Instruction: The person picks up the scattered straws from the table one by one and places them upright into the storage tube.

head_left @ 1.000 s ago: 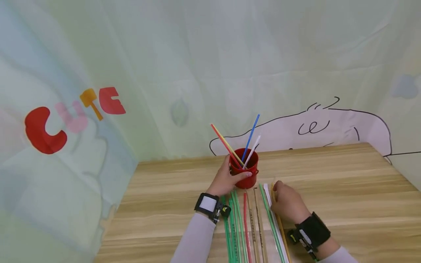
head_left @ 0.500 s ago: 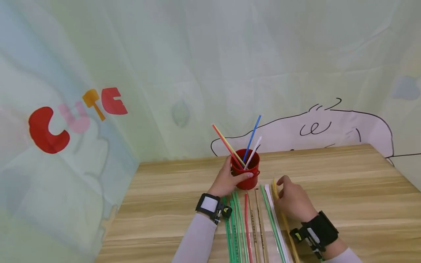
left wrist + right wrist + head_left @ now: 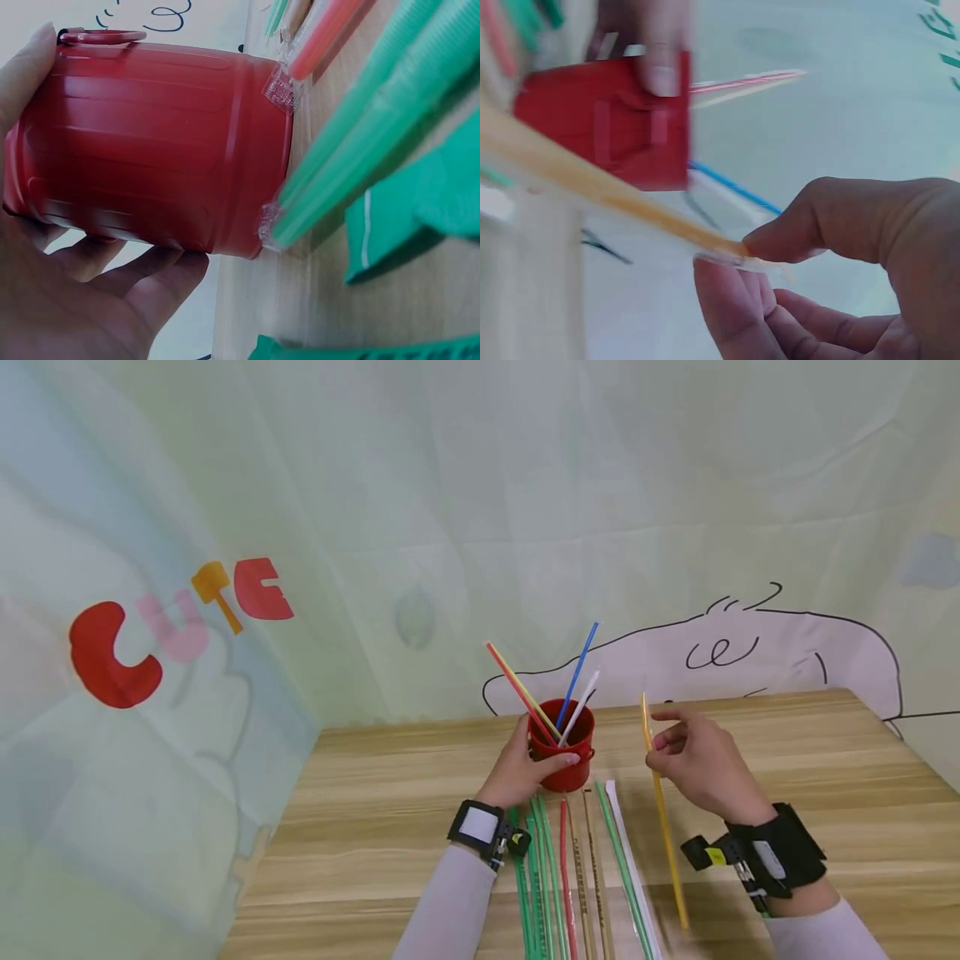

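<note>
My left hand [image 3: 521, 768] grips a small red metal bucket [image 3: 150, 142], thumb over the near side and fingers around the left. Inside the bucket lean a red straw [image 3: 517, 687], a yellow one, a blue straw [image 3: 577, 672] and a white straw [image 3: 582, 702]. To the right, my right hand [image 3: 705, 760] pinches an orange straw [image 3: 666, 827] near its top end between thumb and fingertips. That straw slants down toward the near side, to the right of the row. A clear wrapper end shows at the fingertips in the right wrist view.
Before the bucket, a row of straws lies on the wooden table [image 3: 375, 827]: several green straws [image 3: 534, 868], a red one [image 3: 564, 860], two brown printed ones [image 3: 592, 868], another green and a white one [image 3: 630, 860]. Behind hangs a printed curtain [image 3: 450, 527].
The right hand has lifted the orange straw off the right end of the row, moving up and to the right. The left hand and bucket have stayed in place.
</note>
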`<state>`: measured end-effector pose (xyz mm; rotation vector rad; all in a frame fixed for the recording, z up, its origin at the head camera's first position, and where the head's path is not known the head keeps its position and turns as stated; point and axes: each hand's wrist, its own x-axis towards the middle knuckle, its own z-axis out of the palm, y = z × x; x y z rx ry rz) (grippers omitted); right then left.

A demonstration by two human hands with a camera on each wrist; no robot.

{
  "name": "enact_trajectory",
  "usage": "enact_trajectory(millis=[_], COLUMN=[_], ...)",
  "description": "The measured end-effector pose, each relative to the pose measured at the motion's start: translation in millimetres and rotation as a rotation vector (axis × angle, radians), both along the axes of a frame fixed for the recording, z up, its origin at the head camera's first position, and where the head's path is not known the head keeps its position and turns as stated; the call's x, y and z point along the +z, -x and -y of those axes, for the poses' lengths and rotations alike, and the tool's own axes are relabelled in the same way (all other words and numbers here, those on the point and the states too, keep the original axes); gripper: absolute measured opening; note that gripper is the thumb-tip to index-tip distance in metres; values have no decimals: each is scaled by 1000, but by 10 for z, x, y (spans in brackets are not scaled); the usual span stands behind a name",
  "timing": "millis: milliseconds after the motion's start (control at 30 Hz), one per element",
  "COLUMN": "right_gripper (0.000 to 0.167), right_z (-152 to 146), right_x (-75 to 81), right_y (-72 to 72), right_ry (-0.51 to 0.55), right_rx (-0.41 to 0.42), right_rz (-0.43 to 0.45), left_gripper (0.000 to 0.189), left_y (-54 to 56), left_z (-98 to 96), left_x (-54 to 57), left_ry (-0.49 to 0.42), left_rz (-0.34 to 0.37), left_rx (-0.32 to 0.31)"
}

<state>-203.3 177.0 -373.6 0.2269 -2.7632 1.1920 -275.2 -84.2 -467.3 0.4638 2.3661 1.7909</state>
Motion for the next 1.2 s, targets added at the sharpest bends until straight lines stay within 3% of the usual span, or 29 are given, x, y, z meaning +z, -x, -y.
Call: enact_trajectory(millis=[333,633,767,900,1200], right_gripper=[41,35,34,35,31], right_z=[-12,126,244,376,638], right_x=[544,795,802,739,323], right_y=[153,282,346,408,543], right_ry=[89,301,408,429,352], right_rx=[-5,-85,-119,-119,-89], right_rz=[-149,-298,-342,-355,-193], left_gripper=[79,78,77,78,79], left_y=[8,-8,-16,-26,-25], left_z=[22,27,29,33,41], left_x=[-16,-17,0,23,33], left_ry=[2,-8,4,9,13], left_rz=[-4,-20,-17,-9,-13], left_rx=[-3,-8,-1,4,8])
